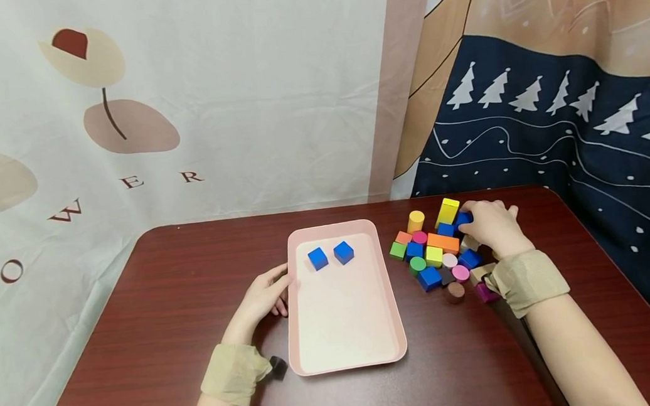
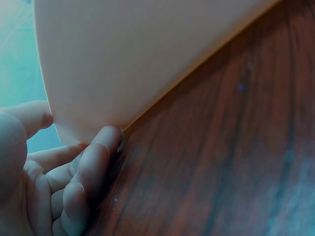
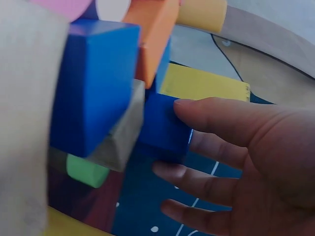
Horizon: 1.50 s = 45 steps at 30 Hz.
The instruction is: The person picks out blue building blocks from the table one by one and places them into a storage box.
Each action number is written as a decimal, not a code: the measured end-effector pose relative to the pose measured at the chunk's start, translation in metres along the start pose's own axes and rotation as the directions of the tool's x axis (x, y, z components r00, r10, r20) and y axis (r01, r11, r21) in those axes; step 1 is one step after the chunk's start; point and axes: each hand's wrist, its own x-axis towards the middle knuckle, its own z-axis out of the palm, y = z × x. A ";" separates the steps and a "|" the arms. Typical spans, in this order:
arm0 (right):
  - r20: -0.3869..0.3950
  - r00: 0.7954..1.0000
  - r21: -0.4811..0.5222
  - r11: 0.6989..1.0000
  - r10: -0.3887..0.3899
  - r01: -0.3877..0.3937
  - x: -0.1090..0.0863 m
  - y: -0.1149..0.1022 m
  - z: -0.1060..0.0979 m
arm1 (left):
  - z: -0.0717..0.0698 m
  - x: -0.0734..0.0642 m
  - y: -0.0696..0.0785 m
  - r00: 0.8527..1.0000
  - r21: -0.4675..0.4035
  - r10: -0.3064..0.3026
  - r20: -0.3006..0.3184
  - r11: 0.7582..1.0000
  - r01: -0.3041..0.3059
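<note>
My left hand is at the left side of a pink tray. In the left wrist view its thumb lies on one side of the tray's rim and its fingertips touch the outer wall. Two blue cubes sit inside the tray near its far end. On the right, my right hand reaches over a group of coloured blocks. It pinches a blue block, thumb on top and fingers on the opposite side. A yellow block and a beige block are close around it.
The group beside the tray includes an orange block, a yellow cylinder, a green cylinder, a brown cylinder and several blue blocks. Printed cloth hangs behind the dark red table.
</note>
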 end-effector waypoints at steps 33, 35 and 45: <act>-0.120 0.991 -0.070 0.996 -0.056 0.048 -0.027 -0.027 -0.030 | -0.002 -0.019 0.034 1.000 0.000 0.005 0.019 1.000 -0.005; -0.130 0.990 -0.075 0.996 -0.063 0.054 -0.030 -0.030 -0.031 | -0.002 -0.022 0.039 1.000 0.003 0.009 0.016 1.000 -0.009; -0.166 0.980 -0.093 0.991 -0.114 0.099 -0.039 -0.044 -0.033 | -0.002 -0.021 0.038 1.000 -0.005 0.022 0.010 1.000 -0.022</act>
